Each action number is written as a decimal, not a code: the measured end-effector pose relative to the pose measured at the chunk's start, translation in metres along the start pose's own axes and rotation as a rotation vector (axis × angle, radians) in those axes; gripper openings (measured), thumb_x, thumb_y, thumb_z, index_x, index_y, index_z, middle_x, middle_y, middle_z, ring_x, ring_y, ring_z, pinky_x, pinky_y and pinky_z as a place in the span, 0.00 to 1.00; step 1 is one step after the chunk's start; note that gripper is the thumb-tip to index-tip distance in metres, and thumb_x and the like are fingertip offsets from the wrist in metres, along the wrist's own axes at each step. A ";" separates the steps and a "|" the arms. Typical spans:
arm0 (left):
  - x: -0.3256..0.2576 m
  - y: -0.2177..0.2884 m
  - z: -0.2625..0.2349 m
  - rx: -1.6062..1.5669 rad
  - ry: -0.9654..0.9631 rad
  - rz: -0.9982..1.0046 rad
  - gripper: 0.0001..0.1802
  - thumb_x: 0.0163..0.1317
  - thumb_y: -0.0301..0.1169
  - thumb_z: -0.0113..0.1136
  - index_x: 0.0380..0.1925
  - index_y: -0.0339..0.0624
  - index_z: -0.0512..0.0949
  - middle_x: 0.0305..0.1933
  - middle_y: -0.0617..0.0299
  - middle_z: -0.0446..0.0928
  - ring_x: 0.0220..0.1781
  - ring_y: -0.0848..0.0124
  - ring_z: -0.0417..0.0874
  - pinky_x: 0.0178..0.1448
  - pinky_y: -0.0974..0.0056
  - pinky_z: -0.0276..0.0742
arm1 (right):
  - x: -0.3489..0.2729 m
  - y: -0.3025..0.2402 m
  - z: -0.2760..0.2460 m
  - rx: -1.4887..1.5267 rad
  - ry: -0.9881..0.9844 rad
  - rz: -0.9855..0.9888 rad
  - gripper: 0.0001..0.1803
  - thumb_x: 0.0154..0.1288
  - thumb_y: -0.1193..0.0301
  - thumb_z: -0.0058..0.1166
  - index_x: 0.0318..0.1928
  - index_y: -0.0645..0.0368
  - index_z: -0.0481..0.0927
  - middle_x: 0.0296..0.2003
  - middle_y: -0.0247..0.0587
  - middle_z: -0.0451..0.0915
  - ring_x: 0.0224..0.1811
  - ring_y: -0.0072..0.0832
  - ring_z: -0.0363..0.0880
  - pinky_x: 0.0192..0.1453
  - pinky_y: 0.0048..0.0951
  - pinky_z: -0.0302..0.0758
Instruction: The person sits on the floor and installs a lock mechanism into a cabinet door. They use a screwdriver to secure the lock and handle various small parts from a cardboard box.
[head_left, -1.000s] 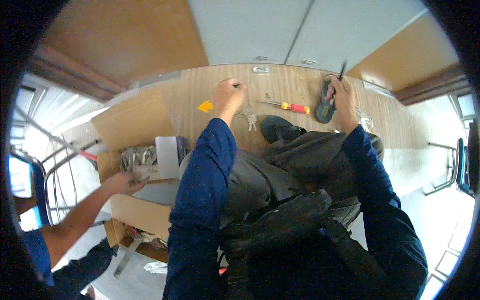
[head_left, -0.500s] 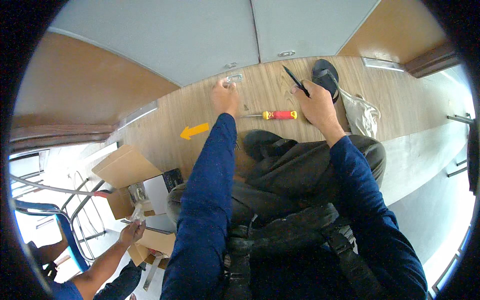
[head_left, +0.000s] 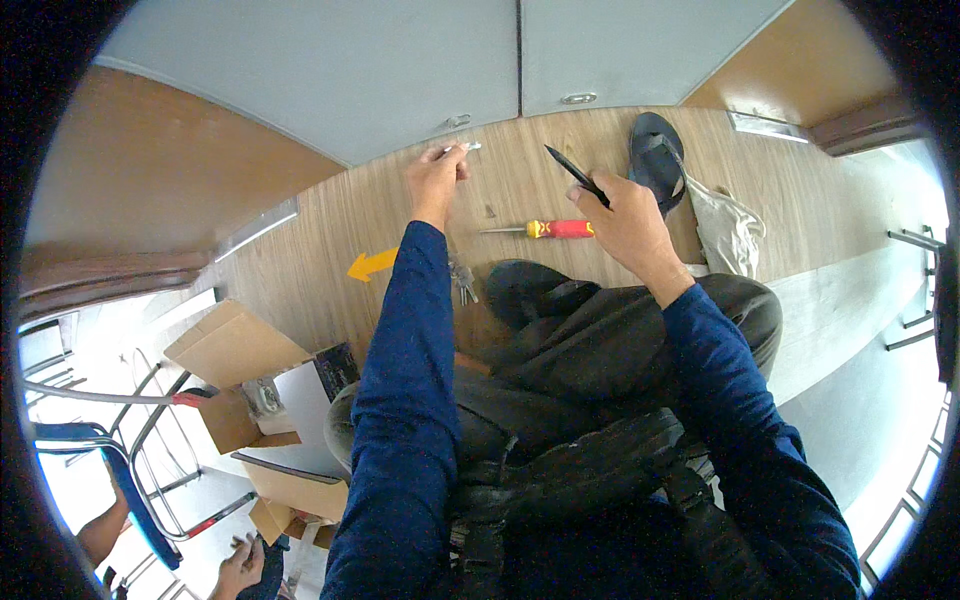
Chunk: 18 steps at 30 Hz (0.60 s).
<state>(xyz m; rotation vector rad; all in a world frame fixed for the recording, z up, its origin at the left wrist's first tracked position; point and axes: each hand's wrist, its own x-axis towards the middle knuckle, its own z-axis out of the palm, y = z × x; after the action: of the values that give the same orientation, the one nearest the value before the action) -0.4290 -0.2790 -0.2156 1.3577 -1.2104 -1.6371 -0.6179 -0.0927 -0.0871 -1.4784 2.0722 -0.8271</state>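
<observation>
In front of the grey double doors (head_left: pixel 340 70), my left hand (head_left: pixel 434 184) pinches a small shiny metal fitting (head_left: pixel 472 147) just above the floor. On the left door, close by, is a small raised metal piece (head_left: pixel 458 121). An oval metal pull (head_left: pixel 579 98) sits on the right door. My right hand (head_left: pixel 632 222) grips a dark pencil (head_left: pixel 566 166), its point toward the doors. Between my hands lies a red and yellow screwdriver (head_left: pixel 558 229), its shaft pointing left. A bunch of keys (head_left: pixel 464 283) rests beside my left sleeve, partly hidden by it.
A black sandal (head_left: pixel 655 160) and a pale cloth bag (head_left: pixel 728 235) lie right of my right hand. A yellow arrow (head_left: pixel 372 264) marks the floor. At lower left are open cardboard boxes (head_left: pixel 236 345), a blue chair (head_left: pixel 138 490) and another person's hand (head_left: pixel 238 568).
My left hand has drawn slightly left, and the fitting in it has turned edge-on. The pencil has swung a little left. The other person's hand has moved down, away from the box.
</observation>
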 end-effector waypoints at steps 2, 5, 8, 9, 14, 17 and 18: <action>0.008 -0.007 0.003 -0.304 -0.011 -0.095 0.10 0.57 0.29 0.65 0.35 0.35 0.78 0.32 0.59 0.79 0.32 0.69 0.79 0.38 0.67 0.77 | -0.003 -0.005 0.002 -0.023 -0.011 0.014 0.17 0.64 0.61 0.54 0.32 0.66 0.74 0.20 0.57 0.72 0.22 0.50 0.70 0.28 0.40 0.65; 0.020 -0.010 0.004 -0.565 -0.017 -0.149 0.11 0.58 0.27 0.64 0.37 0.32 0.77 0.36 0.55 0.78 0.36 0.69 0.79 0.40 0.66 0.80 | -0.003 -0.003 0.008 -0.018 -0.018 0.008 0.16 0.64 0.61 0.53 0.33 0.65 0.75 0.20 0.57 0.71 0.22 0.49 0.70 0.28 0.40 0.66; 0.021 0.001 0.011 -0.664 0.016 -0.216 0.15 0.58 0.26 0.64 0.42 0.28 0.73 0.41 0.51 0.76 0.41 0.64 0.79 0.48 0.65 0.83 | -0.003 -0.004 0.011 -0.077 -0.050 0.018 0.16 0.64 0.62 0.53 0.33 0.65 0.75 0.20 0.56 0.71 0.22 0.48 0.71 0.29 0.40 0.65; 0.021 0.007 0.013 -0.682 0.034 -0.242 0.17 0.58 0.26 0.64 0.44 0.27 0.72 0.44 0.50 0.75 0.43 0.62 0.79 0.51 0.64 0.83 | -0.003 -0.004 0.012 -0.076 -0.072 0.028 0.15 0.64 0.62 0.53 0.34 0.65 0.75 0.20 0.56 0.72 0.23 0.48 0.72 0.29 0.40 0.66; 0.016 0.018 0.022 -0.899 0.047 -0.156 0.19 0.59 0.22 0.61 0.47 0.22 0.69 0.49 0.47 0.71 0.49 0.57 0.78 0.56 0.68 0.82 | -0.003 -0.005 0.030 -0.021 -0.084 0.057 0.14 0.65 0.64 0.51 0.38 0.65 0.75 0.25 0.56 0.76 0.28 0.48 0.77 0.34 0.37 0.71; 0.021 0.012 0.024 -0.957 0.025 -0.144 0.18 0.58 0.20 0.62 0.46 0.22 0.69 0.50 0.48 0.71 0.50 0.58 0.78 0.55 0.71 0.82 | -0.005 0.006 0.050 0.070 -0.002 -0.038 0.13 0.65 0.66 0.51 0.41 0.64 0.76 0.27 0.54 0.79 0.30 0.45 0.80 0.36 0.35 0.73; 0.025 0.008 0.022 -0.966 0.016 -0.131 0.18 0.58 0.20 0.62 0.46 0.22 0.70 0.50 0.48 0.71 0.50 0.58 0.78 0.55 0.71 0.82 | -0.003 0.004 0.054 0.098 -0.029 -0.026 0.12 0.64 0.67 0.51 0.42 0.64 0.76 0.27 0.53 0.79 0.30 0.44 0.80 0.36 0.34 0.73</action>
<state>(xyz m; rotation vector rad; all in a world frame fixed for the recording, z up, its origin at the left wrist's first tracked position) -0.4561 -0.2994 -0.2165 0.8132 -0.2016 -1.9028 -0.5832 -0.0998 -0.1288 -1.4593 1.9658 -0.8988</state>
